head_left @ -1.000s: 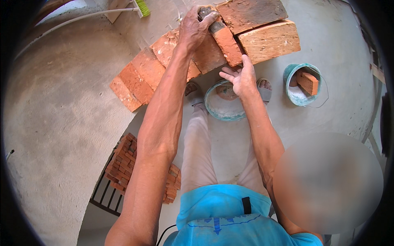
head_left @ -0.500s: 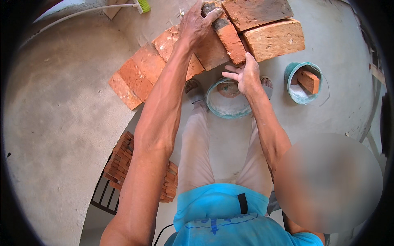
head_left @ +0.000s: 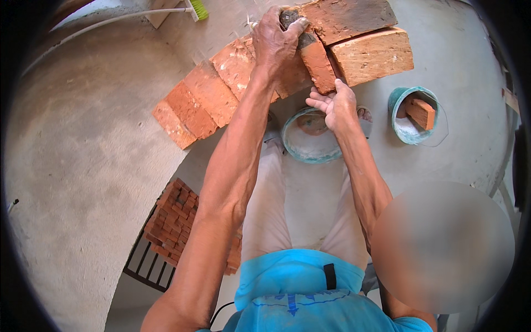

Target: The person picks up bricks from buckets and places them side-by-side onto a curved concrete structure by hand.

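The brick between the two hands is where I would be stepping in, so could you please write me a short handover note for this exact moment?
Left hand: gripping the top end of the narrow brick, which stands tilted in the gap of the curved brick course.
Right hand: open, fingers against the brick's lower end.
Nearby: bucket below the hands; second bucket with a brick piece to the right; brick stack lower left.
Done: bricks laid on both sides.
Left: this brick is not yet level with its neighbours.
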Demonstrator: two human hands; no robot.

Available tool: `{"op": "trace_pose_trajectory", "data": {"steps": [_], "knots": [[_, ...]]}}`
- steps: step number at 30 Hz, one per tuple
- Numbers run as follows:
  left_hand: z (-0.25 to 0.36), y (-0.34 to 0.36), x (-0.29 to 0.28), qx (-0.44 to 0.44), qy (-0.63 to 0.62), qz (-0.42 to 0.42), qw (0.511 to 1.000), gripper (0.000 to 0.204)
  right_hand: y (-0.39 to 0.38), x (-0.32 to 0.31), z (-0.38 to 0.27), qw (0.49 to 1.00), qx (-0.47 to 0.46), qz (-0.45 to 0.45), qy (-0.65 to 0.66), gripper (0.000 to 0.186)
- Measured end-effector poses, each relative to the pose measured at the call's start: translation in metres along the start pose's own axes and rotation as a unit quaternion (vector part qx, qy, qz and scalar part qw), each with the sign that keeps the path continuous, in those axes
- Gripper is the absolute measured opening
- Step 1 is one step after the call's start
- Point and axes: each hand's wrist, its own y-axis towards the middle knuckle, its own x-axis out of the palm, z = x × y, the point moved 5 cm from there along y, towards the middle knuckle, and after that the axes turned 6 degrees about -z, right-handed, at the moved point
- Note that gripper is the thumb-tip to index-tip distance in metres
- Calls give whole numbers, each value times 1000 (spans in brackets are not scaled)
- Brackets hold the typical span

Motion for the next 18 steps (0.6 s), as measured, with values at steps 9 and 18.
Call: {"op": "trace_pose_trajectory", "data": {"steps": [9, 18], "knots": [[25, -51, -10, 111, -40, 110, 987, 45, -10, -10, 9, 998, -24, -54, 25, 43], [35, -44, -8, -5, -40, 149, 988, 45, -9, -13, 7, 992, -43, -117, -24, 46]]}}
